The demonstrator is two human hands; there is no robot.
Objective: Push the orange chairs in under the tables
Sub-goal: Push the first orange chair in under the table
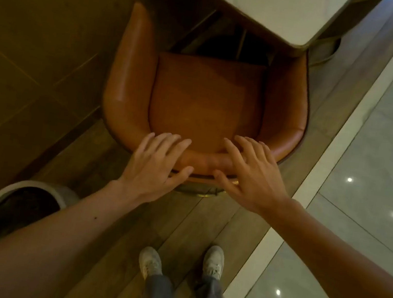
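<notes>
An orange leather chair [205,99] with a curved back and arms stands in front of me, its seat facing a white marble-look table [275,7]. The chair's right arm reaches the table's near corner; the seat is outside the tabletop. My left hand [154,165] lies over the top of the backrest, fingers spread onto the inner side, thumb on the outer side. My right hand [248,172] rests on the same rim just to the right, fingers apart, thumb pressing the back. Neither hand is closed tight around the rim.
A brown wall panel [39,48] runs along the left. A white planter with dark soil [27,200] stands at the lower left by my arm. Wooden floor planks [191,224] lie under my feet; pale glossy tiles [377,176] stretch to the right. A gold table base ring [327,53] shows beyond the corner.
</notes>
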